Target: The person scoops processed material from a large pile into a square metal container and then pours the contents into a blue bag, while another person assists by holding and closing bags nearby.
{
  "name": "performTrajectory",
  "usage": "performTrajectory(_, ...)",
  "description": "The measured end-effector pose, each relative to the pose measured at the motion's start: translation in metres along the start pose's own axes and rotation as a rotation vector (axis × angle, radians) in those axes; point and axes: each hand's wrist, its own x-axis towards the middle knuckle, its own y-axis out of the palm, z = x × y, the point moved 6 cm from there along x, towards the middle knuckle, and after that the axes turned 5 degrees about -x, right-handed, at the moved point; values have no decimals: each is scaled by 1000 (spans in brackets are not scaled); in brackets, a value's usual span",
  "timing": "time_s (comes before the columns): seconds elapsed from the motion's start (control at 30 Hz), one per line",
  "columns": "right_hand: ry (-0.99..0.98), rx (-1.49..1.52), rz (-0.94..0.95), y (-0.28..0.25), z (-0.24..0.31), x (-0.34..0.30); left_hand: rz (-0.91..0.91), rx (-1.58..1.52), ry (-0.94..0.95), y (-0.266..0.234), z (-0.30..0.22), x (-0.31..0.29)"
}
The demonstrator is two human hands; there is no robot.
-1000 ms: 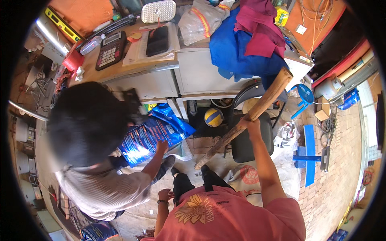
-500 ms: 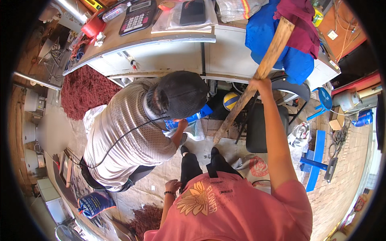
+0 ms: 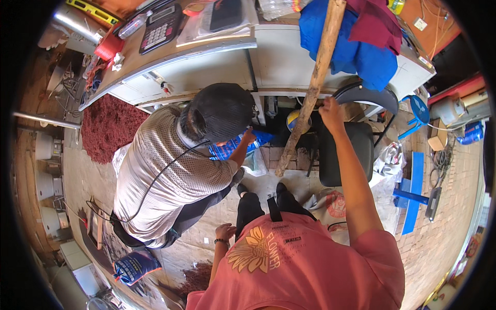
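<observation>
A long rough wooden pole [image 3: 311, 95] stands slanting, its upper end over the desk and its lower end by the floor ahead of my feet. My right hand [image 3: 331, 112] is raised just right of the pole, its fingers curled in, with a small gap to the wood. Beside my left thigh hangs my left hand [image 3: 224, 232], fingers loosely apart and holding nothing. To my left, a person in a dark cap [image 3: 219, 108] bends forward with both hands at a blue printed bag [image 3: 230, 149].
A black chair [image 3: 346, 155] stands right of the pole. Ahead is a desk [image 3: 206, 64] with a calculator [image 3: 160, 29] and blue cloth [image 3: 343, 44]. A dark red heap [image 3: 112, 126] lies at left. A blue stool [image 3: 415, 111] and blue bench [image 3: 412, 194] are at right.
My right hand has let go of the wooden pole and sits apart from it on its right. The pole's top has swung left and it stands steeper. The view has shifted slightly.
</observation>
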Motion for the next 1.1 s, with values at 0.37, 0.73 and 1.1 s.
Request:
performTrajectory(0.37, 364, 282, 465, 5, -75, -162, -157, -773, -655, 7, -10, 23)
performTrajectory(0.73, 171, 134, 411, 15, -65, -168, -209, -777, -538, 8, -7, 33)
performTrajectory(1.1, 159, 186, 523, 29, -49, -177, -216, -832, -502, 9, -9, 17)
